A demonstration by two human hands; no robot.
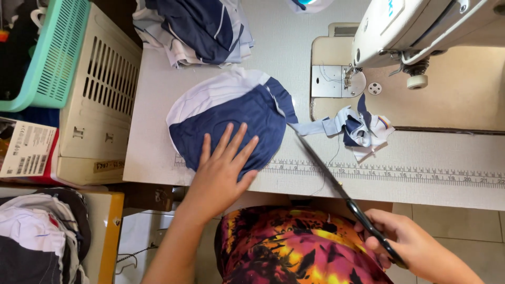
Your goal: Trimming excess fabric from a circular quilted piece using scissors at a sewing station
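Left hand (223, 168) pressed flat, fingers spread, on the navy-and-white fabric piece (229, 118) left of the sewing machine (421, 26). Right hand (407, 244) wrapped around the handles of the scissors (329, 176), blade tips at the pale strip (315, 128) joining that piece to the small scrap (363, 129) below the machine. Risk, likely: nicking the seam if cloth shifts (or catching fingertips). White table (421, 152) with printed ruler; stacked garments (197, 29) and a teal basket (52, 52) further left.
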